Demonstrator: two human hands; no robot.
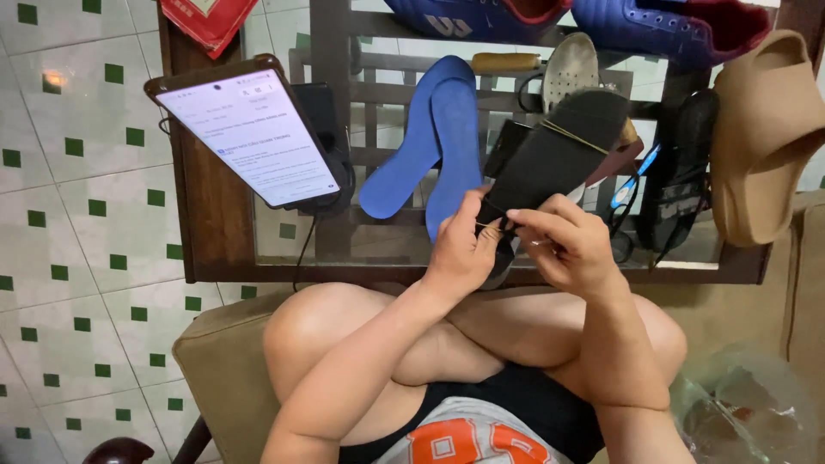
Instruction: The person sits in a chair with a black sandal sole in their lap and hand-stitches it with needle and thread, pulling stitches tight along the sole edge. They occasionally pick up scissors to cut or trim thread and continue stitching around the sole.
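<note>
Left hand [460, 249] clamps black sandal sole [550, 159] at heel; right hand [563, 241] pinches rubber band [574, 135]; sole looks light, flexible; best held by edges.

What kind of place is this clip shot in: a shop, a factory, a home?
Probably a small home shoe-repair corner. A wooden rack holds blue insoles, blue shoes and a tan slipper; the left hand and right hand work on a black sole. Tiled floor.
</note>
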